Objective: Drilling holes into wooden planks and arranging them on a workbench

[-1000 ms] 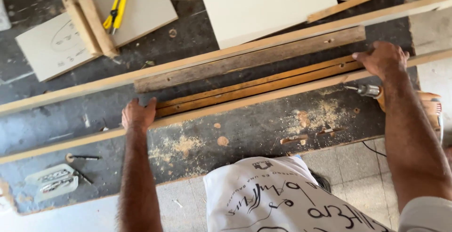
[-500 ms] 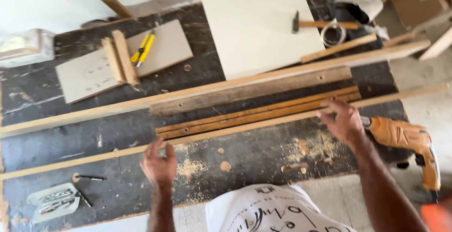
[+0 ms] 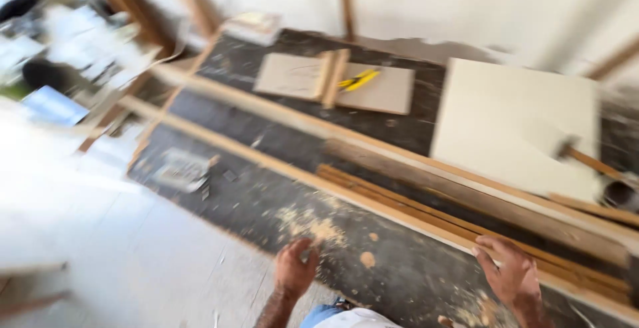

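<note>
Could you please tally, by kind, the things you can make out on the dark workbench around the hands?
Hands: 2, left hand and right hand
Long wooden strips: at least 3; blur hides the exact number
Pale boards: 2, a large board and a small board
Hammer: 1
Yellow tool: 1
Total: at least 9

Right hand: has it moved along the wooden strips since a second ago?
Yes. The right hand has slid back along the wooden strips, from their far end toward the person, and now rests on the pale strip beside the sawdust patch.
</note>
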